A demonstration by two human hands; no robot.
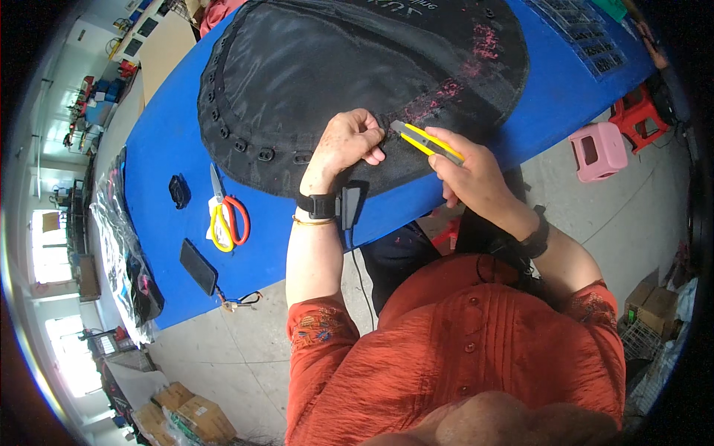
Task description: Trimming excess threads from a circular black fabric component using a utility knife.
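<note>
A large black fabric piece [312, 82] with a rounded outline lies on the blue table, its rim set with black oval eyelets. My left hand [349, 141] rests on it, fingers closed in a pinch at the fabric; the exact bit between the fingertips is hidden. In my right hand [472, 171] is a yellow utility knife [425, 141], its tip pointing at the cloth just beside my left fingertips. Pink thread scraps [439, 102] are scattered over the fabric to the right and farther off.
On the blue table [160, 256], scissors [227, 219] with yellow and red handles, a dark phone [198, 266] and a small black item [178, 191] lie left. A compartment tray [580, 37] stands far right. Pink [599, 152] and red stools [639, 119] stand on the floor.
</note>
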